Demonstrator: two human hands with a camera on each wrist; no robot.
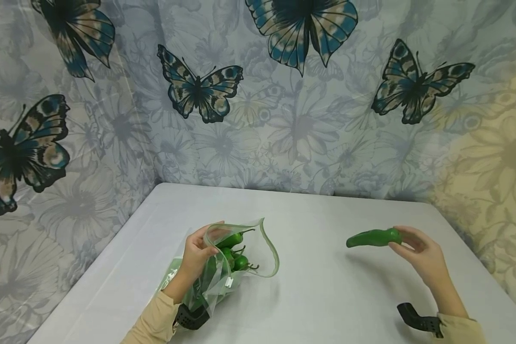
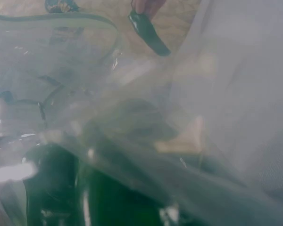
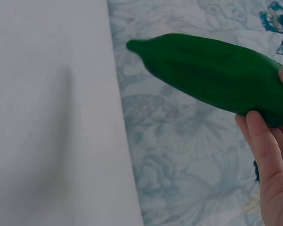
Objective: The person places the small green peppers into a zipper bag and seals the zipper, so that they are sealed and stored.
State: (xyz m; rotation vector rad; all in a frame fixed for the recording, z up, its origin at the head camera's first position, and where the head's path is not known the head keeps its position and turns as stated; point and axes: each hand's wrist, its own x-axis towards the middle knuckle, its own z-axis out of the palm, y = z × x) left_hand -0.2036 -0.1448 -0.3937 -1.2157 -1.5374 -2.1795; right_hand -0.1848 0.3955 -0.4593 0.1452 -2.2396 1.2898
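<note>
In the head view my left hand (image 1: 198, 251) pinches the rim of a clear zip bag (image 1: 264, 260) with a pale green edge, its mouth held apart. Several green peppers (image 1: 241, 263) with thin stems lie inside it. Over to the right, my right hand (image 1: 421, 251) grips one green pepper (image 1: 373, 237) by its thick end above the table, the narrow tip pointing left. The right wrist view shows this pepper (image 3: 203, 70) close up, fingers and thumb around its end. Through the hazy bag film (image 2: 146, 84), the left wrist view shows dark green peppers (image 2: 118, 197).
A white-covered table (image 1: 309, 296) lies under both hands. Behind it hangs a cloth (image 1: 301, 143) printed with butterflies and flowers, which also runs along the left and right sides. Black wrist mounts (image 1: 192, 317) stick out by both sleeves.
</note>
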